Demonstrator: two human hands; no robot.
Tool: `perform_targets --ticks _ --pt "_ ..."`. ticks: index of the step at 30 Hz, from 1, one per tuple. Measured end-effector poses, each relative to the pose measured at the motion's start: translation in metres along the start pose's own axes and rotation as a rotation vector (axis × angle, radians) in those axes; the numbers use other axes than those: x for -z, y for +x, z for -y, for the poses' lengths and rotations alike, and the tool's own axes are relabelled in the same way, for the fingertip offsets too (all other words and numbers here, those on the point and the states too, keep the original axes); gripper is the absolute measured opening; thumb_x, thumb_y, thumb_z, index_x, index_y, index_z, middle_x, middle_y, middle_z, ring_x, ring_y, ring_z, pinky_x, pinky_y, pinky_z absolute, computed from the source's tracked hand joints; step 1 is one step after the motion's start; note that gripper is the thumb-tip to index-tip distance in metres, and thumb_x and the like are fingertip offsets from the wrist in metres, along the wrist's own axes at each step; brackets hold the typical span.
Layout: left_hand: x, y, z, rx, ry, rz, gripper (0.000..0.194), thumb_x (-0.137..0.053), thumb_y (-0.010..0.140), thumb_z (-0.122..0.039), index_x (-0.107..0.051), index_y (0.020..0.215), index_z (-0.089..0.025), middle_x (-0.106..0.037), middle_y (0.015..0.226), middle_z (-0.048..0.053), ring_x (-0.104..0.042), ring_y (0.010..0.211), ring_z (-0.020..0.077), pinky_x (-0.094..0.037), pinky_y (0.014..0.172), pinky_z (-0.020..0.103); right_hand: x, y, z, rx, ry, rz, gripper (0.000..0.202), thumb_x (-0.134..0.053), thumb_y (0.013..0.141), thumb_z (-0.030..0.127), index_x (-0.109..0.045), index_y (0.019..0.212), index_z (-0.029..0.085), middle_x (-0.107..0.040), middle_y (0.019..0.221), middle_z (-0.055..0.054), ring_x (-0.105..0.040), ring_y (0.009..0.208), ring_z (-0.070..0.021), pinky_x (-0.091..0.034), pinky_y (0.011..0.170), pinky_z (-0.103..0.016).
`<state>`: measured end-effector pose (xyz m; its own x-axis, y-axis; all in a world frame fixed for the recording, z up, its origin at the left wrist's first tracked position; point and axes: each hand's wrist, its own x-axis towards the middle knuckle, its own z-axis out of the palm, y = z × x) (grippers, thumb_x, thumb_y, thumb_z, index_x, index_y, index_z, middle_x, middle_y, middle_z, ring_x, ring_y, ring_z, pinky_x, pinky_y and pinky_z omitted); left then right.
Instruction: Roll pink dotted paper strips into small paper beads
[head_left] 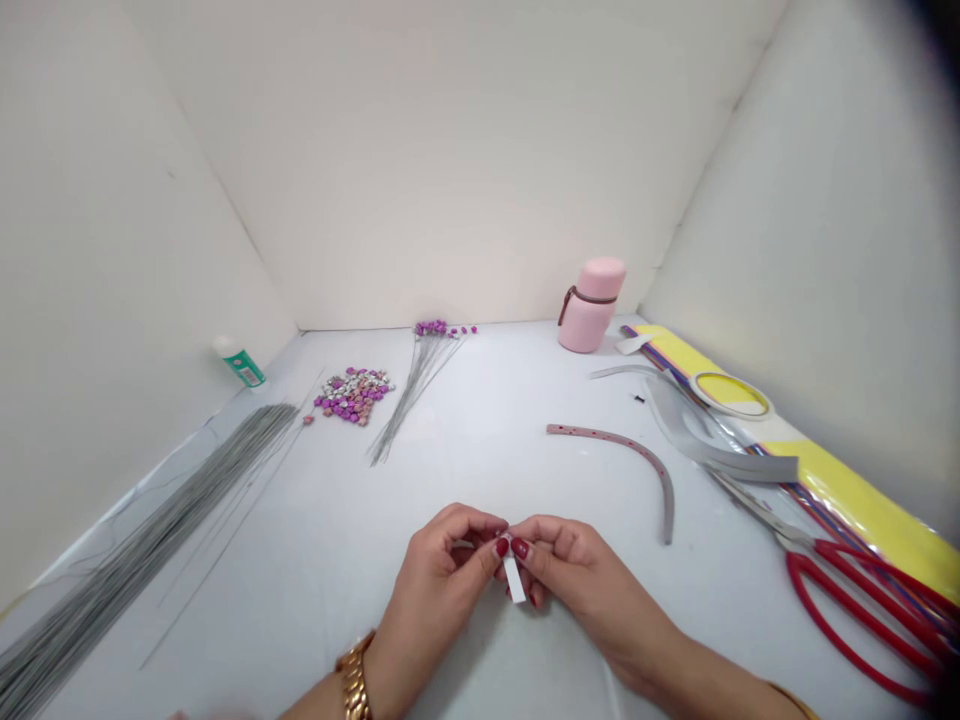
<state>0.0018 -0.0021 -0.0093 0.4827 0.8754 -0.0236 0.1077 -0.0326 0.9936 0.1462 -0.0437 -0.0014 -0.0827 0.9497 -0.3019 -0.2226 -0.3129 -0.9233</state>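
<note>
A narrow paper strip [515,580] hangs between my hands near the front of the table, its white side showing. My left hand [454,565] pinches the strip's upper end between thumb and fingers. From the other side, my right hand [566,560] grips the same end, the two thumbs almost touching. Fingertips hide most of the upper end, so its fold cannot be made out. Beyond my right hand lies a curved, dull pink strip [626,440] with small dark red marks. Farther left is a heap of small purple, silver and pinkish folded paper stars [352,395].
Grey wires [187,510] lie in a long bundle at left; purple-tipped wires [420,385] lie at the back. A green-and-white glue stick [244,365] and pink flask [592,310] stand near the walls. Red-handled scissors [862,600], a tape roll [731,393] and yellow sheets [862,500] are right.
</note>
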Motion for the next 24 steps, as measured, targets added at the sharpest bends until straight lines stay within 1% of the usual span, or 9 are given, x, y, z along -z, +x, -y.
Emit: perform_targets --ticks 2,6,8,11,14,17,19,21,24 --pt "0.0002 -0.0007 0.0008 -0.005 0.046 -0.004 0.012 -0.055 0.078 -0.024 -0.061 0.084 -0.016 -0.059 0.08 0.004 -0.059 0.067 0.0141 -0.049 0.062 0.025 0.0011 0.0001 -0.0007 0.01 -0.033 -0.001 0.02 -0.059 0.075 0.033 -0.066 0.077 0.014 -0.053 0.053 0.002 -0.042 0.048 -0.009 -0.031 0.049 -0.021" --pt "0.0009 -0.0035 -0.0024 -0.082 0.188 -0.02 0.017 -0.052 0.079 -0.02 -0.063 0.091 -0.019 -0.062 0.084 0.005 -0.059 0.075 0.0165 -0.048 0.067 0.027 0.0029 0.0002 -0.0019 0.035 -0.079 0.023 0.018 -0.057 0.077 0.031 -0.065 0.079 0.014 -0.054 0.055 0.001 -0.042 0.051 -0.0101 -0.032 0.051 -0.022" --pt "0.0007 -0.0044 -0.0035 -0.091 0.219 -0.019 0.018 -0.051 0.079 -0.019 -0.064 0.092 -0.02 -0.064 0.085 0.005 -0.06 0.078 0.0171 -0.047 0.071 0.027 0.003 -0.0001 -0.0026 0.051 -0.084 0.033 0.017 -0.056 0.078 0.029 -0.064 0.079 0.015 -0.053 0.055 0.002 -0.042 0.051 -0.01 -0.032 0.051 -0.022" --pt "0.0002 -0.0035 -0.0016 0.009 0.116 -0.007 0.02 -0.053 0.079 -0.022 -0.064 0.095 -0.019 -0.068 0.083 0.005 -0.062 0.078 0.0179 -0.048 0.072 0.027 0.0026 -0.0006 -0.0035 0.068 -0.086 0.028 0.013 -0.054 0.08 0.027 -0.06 0.082 0.016 -0.05 0.053 0.004 -0.042 0.051 -0.0098 -0.032 0.051 -0.021" --pt "-0.0006 -0.0012 0.0007 0.114 0.024 0.008 0.025 -0.054 0.077 -0.023 -0.062 0.1 -0.016 -0.069 0.075 0.004 -0.062 0.07 0.0172 -0.048 0.067 0.027 0.0015 -0.0008 -0.0029 0.083 -0.077 0.013 0.015 -0.053 0.08 0.024 -0.051 0.093 0.018 -0.051 0.053 0.006 -0.042 0.051 -0.01 -0.032 0.051 -0.022" --pt "-0.0013 0.0004 -0.0012 0.161 -0.012 -0.004 0.017 -0.057 0.075 -0.022 -0.066 0.087 -0.014 -0.069 0.071 0.004 -0.061 0.066 0.0163 -0.047 0.064 0.026 0.0002 -0.0009 -0.0017 0.094 -0.067 -0.001 0.019 -0.053 0.081 0.024 -0.044 0.097 0.02 -0.052 0.053 0.007 -0.044 0.052 -0.0103 -0.034 0.052 -0.022" --pt "-0.0015 0.001 -0.0033 0.184 -0.094 -0.019 0.012 -0.057 0.074 -0.022 -0.065 0.078 -0.014 -0.067 0.065 0.003 -0.06 0.062 0.0154 -0.047 0.061 0.025 -0.0002 -0.0009 -0.0019 0.084 -0.052 0.007 0.018 -0.051 0.082 0.028 -0.043 0.096 0.02 -0.055 0.058 0.005 -0.047 0.054 -0.0108 -0.035 0.053 -0.022" --pt "-0.0014 0.0014 -0.0041 0.19 -0.158 -0.073 0.01 -0.058 0.074 -0.023 -0.062 0.076 -0.014 -0.064 0.061 0.001 -0.059 0.059 0.0141 -0.046 0.059 0.025 0.0001 -0.0007 -0.0031 0.049 -0.048 0.032 0.018 -0.051 0.082 0.033 -0.046 0.092 0.019 -0.058 0.063 0.002 -0.051 0.055 -0.0114 -0.036 0.052 -0.023" --pt "-0.0011 0.0013 -0.0025 0.185 -0.145 -0.159 0.011 -0.062 0.071 -0.023 -0.062 0.075 -0.013 -0.065 0.066 0.002 -0.057 0.062 0.0132 -0.045 0.06 0.023 0.0011 0.0001 -0.0053 0.01 -0.116 0.054 0.02 -0.052 0.081 0.035 -0.052 0.078 0.015 -0.061 0.064 -0.002 -0.053 0.053 -0.0112 -0.037 0.05 -0.023"
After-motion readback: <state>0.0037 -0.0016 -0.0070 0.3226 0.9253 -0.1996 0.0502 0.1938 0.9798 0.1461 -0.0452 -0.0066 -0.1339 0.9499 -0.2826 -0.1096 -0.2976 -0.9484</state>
